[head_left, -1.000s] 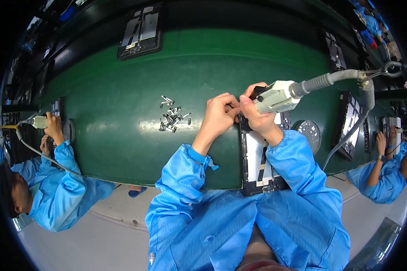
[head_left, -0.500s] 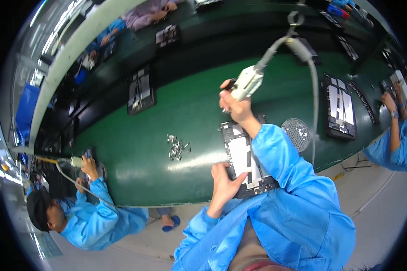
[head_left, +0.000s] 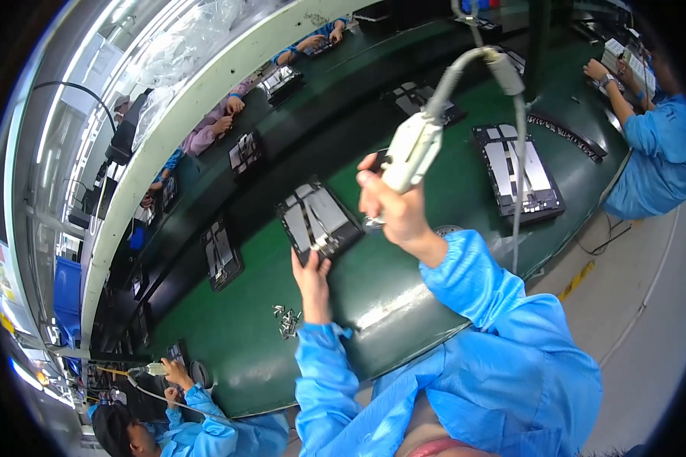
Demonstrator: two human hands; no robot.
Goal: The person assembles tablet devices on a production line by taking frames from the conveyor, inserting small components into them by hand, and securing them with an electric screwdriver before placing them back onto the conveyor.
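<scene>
Right hand (head_left: 392,206) clamps the white plastic electric screwdriver (head_left: 411,152); left hand (head_left: 311,270), fingers apart, touches the flat dark rectangular panel (head_left: 320,219) on the green bench (head_left: 229,335).

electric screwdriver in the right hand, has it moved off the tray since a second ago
Yes. The electric screwdriver in the right hand was down at the dark tray; now it is lifted clear, to the tray's right, while the left hand touches the tray's near edge.

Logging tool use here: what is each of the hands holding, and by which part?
Right hand grips the white electric screwdriver around its body. Left hand holds nothing, fingers touching the near edge of the black panel.
</scene>
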